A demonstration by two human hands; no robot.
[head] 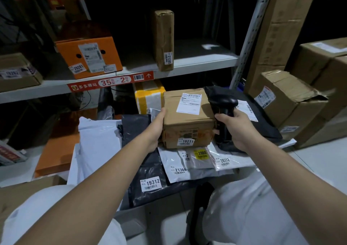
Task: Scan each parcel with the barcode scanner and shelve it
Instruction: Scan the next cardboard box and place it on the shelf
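A brown cardboard parcel (187, 117) labelled 19211 rests on a heap of flat bags in front of me. My left hand (155, 128) grips its left side. To the right of the box, my right hand (236, 130) is closed around the handle of a black barcode scanner (223, 104), whose head sits beside the box's upper right corner. A white shipping label lies on the box's top face. The metal shelf (197, 64) marked 35-2 is just beyond, with an upright brown parcel (164, 38) numbered 21205 and an orange box (88, 57) numbered 20201 standing on it.
Grey, white and black mailer bags (150, 171) numbered 19312, 21306 and 20312 are piled under the box. A yellow-taped foam box (148, 96) stands behind it. Large cartons (293, 96) are stacked at the right. An orange flat box (56, 151) lies at the left on the floor.
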